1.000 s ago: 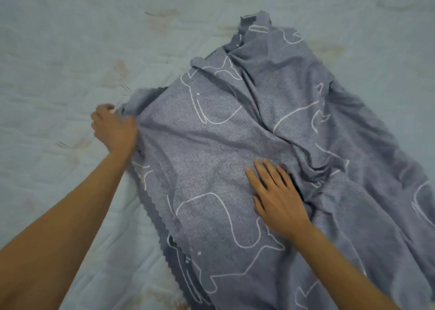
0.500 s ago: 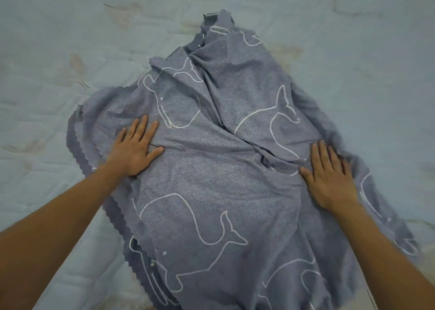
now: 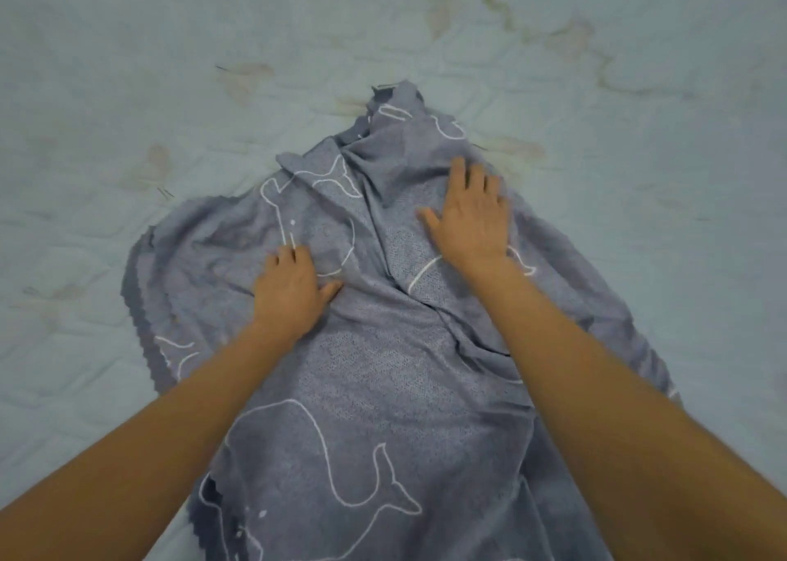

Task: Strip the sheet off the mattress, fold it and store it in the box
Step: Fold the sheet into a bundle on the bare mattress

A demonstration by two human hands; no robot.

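Both hands slid toward 12 o'clock on the sheet. Right hand lay flat, fingers spread; left hand had fingers bent, couldn't tell if gripping.

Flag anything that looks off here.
Brownish stains blotch the bare mattress, most heavily at the upper right. The sheet lies rumpled and lopsided, with a twisted point at its far end, not a square fold.

Dim, flat, bluish light falls evenly, leaving only soft shadows in the folds of the grey whale-print fabric sheet. Slight blur softens everything; wide-angle stretch enlarges the lower corners.
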